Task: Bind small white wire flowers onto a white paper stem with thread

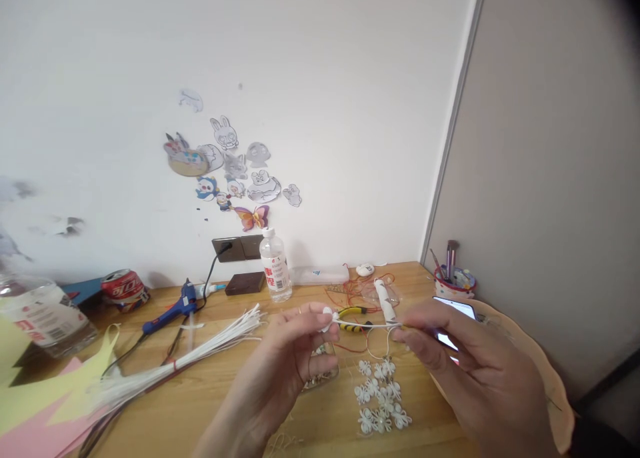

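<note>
My left hand [300, 351] pinches a small white coiled cord piece [328, 317] between thumb and forefinger. From it a white cord [367, 325] runs across to my right hand [450, 358], whose thumb and forefinger are closed on its other end. A loop of the cord hangs beside my right fingertips. Below the cord, several white knotted cord ornaments [383, 398] lie grouped on the wooden table [220, 405]. Yellow-and-black pliers [353, 311] lie just behind the cord. Part of a clear box of small beads [320, 378] shows behind my left fingers.
A bundle of white cords [200, 357], a blue glue gun [173, 308] and a red can [125, 289] are on the left. Behind stand a water bottle [275, 268] and a white roll [385, 301]. A lit phone [455, 311] and a brush cup [454, 285] are right.
</note>
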Available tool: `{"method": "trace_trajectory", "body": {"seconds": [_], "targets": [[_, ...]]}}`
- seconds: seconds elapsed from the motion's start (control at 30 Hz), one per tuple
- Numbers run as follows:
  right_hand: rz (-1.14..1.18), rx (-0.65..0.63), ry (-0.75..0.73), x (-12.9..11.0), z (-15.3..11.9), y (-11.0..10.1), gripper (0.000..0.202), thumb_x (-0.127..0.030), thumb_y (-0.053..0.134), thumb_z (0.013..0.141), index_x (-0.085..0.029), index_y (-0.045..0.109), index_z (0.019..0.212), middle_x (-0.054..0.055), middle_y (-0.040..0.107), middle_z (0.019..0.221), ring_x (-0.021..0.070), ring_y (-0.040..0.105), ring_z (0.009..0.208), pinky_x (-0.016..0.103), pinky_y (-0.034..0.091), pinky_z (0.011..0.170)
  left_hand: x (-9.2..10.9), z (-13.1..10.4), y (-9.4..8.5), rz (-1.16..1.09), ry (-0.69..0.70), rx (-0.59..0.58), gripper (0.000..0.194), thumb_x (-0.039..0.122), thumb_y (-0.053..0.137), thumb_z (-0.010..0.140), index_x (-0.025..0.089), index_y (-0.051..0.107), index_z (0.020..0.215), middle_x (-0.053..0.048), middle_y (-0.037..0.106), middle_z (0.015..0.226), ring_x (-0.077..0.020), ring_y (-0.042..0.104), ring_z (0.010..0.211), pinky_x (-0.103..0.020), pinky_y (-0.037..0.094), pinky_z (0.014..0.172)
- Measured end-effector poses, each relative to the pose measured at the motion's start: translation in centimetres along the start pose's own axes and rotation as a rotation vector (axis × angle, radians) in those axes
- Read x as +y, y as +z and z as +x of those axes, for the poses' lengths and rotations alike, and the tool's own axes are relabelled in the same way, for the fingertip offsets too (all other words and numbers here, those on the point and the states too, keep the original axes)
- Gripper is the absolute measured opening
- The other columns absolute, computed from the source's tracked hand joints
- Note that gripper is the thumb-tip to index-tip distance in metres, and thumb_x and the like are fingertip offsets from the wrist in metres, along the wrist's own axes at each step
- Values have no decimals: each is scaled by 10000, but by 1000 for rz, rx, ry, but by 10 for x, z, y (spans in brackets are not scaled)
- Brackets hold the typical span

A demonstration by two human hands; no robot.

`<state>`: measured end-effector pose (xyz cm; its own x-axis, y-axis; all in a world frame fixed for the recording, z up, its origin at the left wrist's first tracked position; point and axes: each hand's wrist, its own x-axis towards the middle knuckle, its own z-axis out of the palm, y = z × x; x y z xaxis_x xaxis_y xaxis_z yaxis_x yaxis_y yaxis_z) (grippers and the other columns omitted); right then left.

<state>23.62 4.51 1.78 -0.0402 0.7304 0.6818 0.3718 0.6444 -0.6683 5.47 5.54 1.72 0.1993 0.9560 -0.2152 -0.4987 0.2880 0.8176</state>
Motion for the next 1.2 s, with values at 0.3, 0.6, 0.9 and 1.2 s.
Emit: {"method": "trace_trajectory", "body": {"seconds": [0.3, 0.6, 0.9, 1.2], "targets": [[34, 22, -16, 1, 0, 1, 116, -178, 557, 757, -279, 574, 811, -49, 597, 725, 103, 541, 646, 170, 446, 546, 0, 1, 0, -43, -3, 58, 52, 91, 584, 696, 122, 591, 737, -35, 593, 658, -105, 578, 611, -193, 519, 523], [36, 24, -4, 2, 0, 0, 106, -183, 558, 756, -272, 582, 808, -39, 607, 733, 113, 555, 657, 182, 454, 545, 1, 0, 1, -59, -7, 81, 54, 86, 569, 706, 118, 584, 747, -47, 604, 675, -113, 591, 625, -192, 521, 508], [20, 43, -15, 4, 1, 0, 107, -187, 557, 758, -270, 580, 822, -43, 608, 742, 103, 553, 663, 164, 450, 543, -1, 1, -2, -52, -12, 59, 63, 76, 573, 700, 116, 592, 745, -41, 600, 671, -106, 587, 615, -186, 521, 505], [42, 50, -4, 6, 0, 1, 123, -183, 552, 761, -273, 582, 838, -42, 610, 749, 102, 561, 666, 163, 450, 545, 0, 3, -1, -62, -7, 51, 51, 83, 587, 688, 112, 603, 728, -43, 601, 660, -109, 587, 610, -187, 522, 499]]}}
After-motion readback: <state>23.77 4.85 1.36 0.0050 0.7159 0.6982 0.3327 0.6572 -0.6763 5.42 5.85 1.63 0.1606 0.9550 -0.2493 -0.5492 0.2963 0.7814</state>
